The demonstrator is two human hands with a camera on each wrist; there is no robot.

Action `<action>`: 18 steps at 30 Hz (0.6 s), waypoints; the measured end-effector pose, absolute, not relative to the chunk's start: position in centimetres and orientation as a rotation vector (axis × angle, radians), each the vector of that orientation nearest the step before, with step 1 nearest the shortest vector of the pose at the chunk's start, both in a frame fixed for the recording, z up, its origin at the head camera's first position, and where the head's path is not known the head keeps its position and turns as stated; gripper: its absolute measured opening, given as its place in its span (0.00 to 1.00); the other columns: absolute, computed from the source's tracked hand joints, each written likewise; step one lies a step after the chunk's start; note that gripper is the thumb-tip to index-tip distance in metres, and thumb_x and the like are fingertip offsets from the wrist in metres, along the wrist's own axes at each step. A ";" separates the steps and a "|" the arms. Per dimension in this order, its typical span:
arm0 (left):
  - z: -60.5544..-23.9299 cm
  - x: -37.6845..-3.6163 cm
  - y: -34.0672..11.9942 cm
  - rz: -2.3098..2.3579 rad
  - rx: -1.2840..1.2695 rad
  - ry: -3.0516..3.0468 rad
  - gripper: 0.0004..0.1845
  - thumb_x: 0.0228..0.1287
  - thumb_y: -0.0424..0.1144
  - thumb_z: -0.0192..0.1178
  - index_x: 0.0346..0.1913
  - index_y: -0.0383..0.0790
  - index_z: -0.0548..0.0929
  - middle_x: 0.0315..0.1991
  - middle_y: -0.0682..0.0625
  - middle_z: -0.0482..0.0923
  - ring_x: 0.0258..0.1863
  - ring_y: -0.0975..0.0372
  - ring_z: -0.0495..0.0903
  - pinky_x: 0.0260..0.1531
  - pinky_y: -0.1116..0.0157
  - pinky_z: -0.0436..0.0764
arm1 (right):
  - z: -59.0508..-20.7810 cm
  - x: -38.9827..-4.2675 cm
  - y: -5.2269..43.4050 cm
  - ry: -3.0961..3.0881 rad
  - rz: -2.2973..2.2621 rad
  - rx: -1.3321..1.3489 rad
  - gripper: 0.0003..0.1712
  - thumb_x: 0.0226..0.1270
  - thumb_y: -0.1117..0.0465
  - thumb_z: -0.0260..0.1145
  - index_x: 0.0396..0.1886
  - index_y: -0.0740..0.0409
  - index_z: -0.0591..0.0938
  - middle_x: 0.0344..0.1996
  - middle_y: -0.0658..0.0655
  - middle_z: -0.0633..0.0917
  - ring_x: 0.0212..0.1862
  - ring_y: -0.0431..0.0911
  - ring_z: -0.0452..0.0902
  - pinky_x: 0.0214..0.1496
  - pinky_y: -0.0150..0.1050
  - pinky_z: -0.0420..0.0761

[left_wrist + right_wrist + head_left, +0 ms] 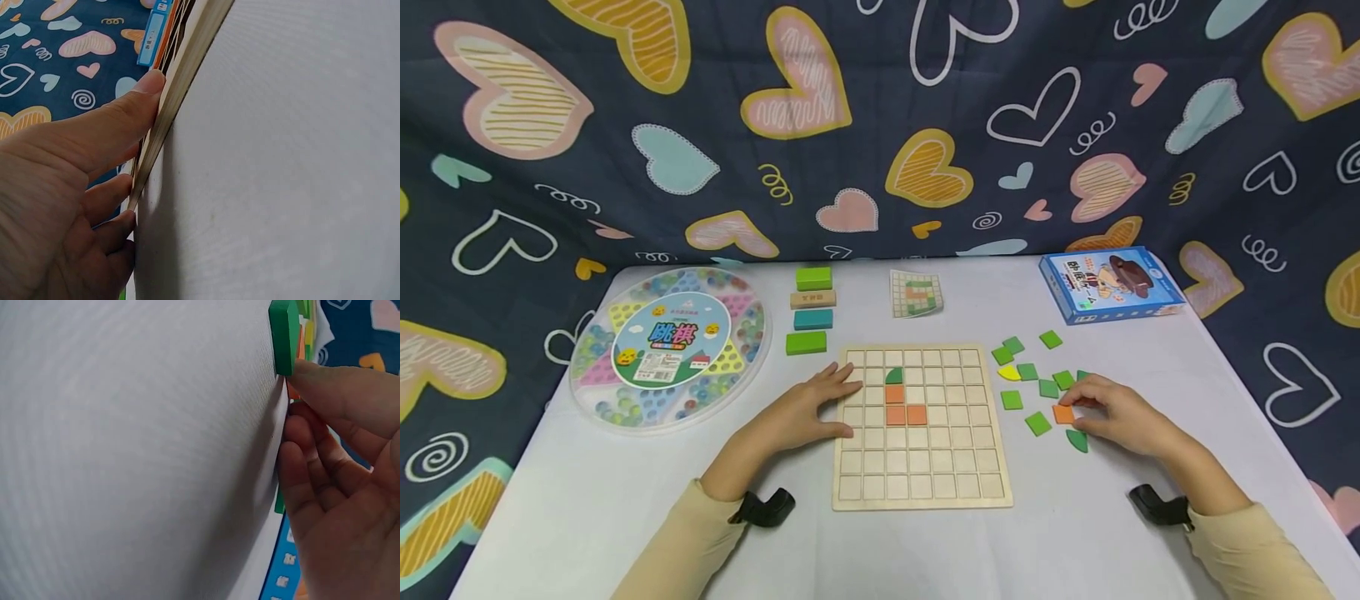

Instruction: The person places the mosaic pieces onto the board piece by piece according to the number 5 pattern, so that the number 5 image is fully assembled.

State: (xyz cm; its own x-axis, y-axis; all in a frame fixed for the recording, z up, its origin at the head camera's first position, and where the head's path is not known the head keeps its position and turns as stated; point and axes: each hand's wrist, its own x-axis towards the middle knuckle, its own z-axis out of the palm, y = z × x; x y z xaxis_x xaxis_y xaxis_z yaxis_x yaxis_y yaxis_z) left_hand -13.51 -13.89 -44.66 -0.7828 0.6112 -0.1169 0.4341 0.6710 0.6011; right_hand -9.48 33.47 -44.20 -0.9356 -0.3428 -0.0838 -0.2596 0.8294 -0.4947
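Observation:
A wooden grid board (925, 486) lies on the white table, holding three orange square tiles (896, 415) and one green quarter-round tile (893, 377). My left hand (805, 410) rests along its left edge, fingers extended over the rim; the left wrist view shows the thumb (122, 115) against the board's side. To the board's right, my right hand (1118, 414) pinches an orange square tile (1063, 414) between thumb and fingers at the table. Just below it lies a green curved tile (1077, 441), standing out near the thumb in the right wrist view. The right fingertips are partly hidden.
Several green square tiles (1012, 400) and a yellow curved tile (1009, 372) lie right of the board. Behind it are a pattern card (916, 294), wooden blocks (806, 342), a round marble game (672, 342) and a blue box (1108, 283). Heart-patterned cloth hangs behind.

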 end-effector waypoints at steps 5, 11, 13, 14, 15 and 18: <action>-44.7 -13.4 -13.9 0.813 0.823 2.574 0.39 0.52 0.52 0.69 0.67 0.46 0.70 0.74 0.49 0.55 0.74 0.50 0.49 0.68 0.44 0.57 | -43.6 -9.2 33.0 2.807 -0.792 -0.415 0.14 0.59 0.61 0.70 0.45 0.52 0.82 0.42 0.49 0.83 0.41 0.36 0.75 0.44 0.32 0.79; -44.6 -13.6 -13.8 0.820 0.822 2.566 0.38 0.53 0.52 0.69 0.68 0.47 0.70 0.74 0.49 0.55 0.74 0.50 0.49 0.68 0.44 0.57 | -42.3 -8.9 30.6 2.816 -0.923 -0.471 0.14 0.60 0.62 0.69 0.46 0.53 0.82 0.41 0.48 0.83 0.40 0.35 0.77 0.46 0.35 0.81; -44.6 -13.6 -13.8 0.823 0.824 2.569 0.38 0.53 0.52 0.69 0.67 0.47 0.70 0.74 0.49 0.55 0.74 0.50 0.49 0.68 0.44 0.57 | -42.0 -9.0 29.4 2.817 -0.967 -0.513 0.14 0.60 0.63 0.69 0.46 0.53 0.82 0.41 0.48 0.83 0.40 0.37 0.78 0.47 0.39 0.82; -44.6 -13.6 -13.8 0.825 0.825 2.570 0.38 0.53 0.52 0.69 0.67 0.47 0.70 0.74 0.49 0.55 0.74 0.50 0.49 0.68 0.44 0.57 | -41.9 -9.1 28.7 2.816 -0.977 -0.531 0.14 0.60 0.62 0.69 0.47 0.53 0.82 0.41 0.48 0.83 0.41 0.38 0.78 0.47 0.40 0.82; -44.7 -13.7 -13.8 0.827 0.823 2.571 0.38 0.53 0.52 0.69 0.67 0.47 0.70 0.74 0.49 0.55 0.74 0.50 0.49 0.68 0.44 0.57 | -42.0 -9.2 28.0 2.812 -0.994 -0.551 0.14 0.60 0.62 0.69 0.47 0.53 0.82 0.42 0.48 0.83 0.41 0.39 0.78 0.47 0.41 0.82; -44.8 -13.6 -13.9 0.822 0.821 2.577 0.38 0.52 0.52 0.69 0.67 0.47 0.71 0.74 0.49 0.55 0.74 0.51 0.49 0.68 0.45 0.58 | -42.1 -9.6 25.9 2.779 -1.032 -0.600 0.15 0.60 0.62 0.69 0.47 0.51 0.82 0.42 0.47 0.83 0.42 0.40 0.79 0.48 0.42 0.82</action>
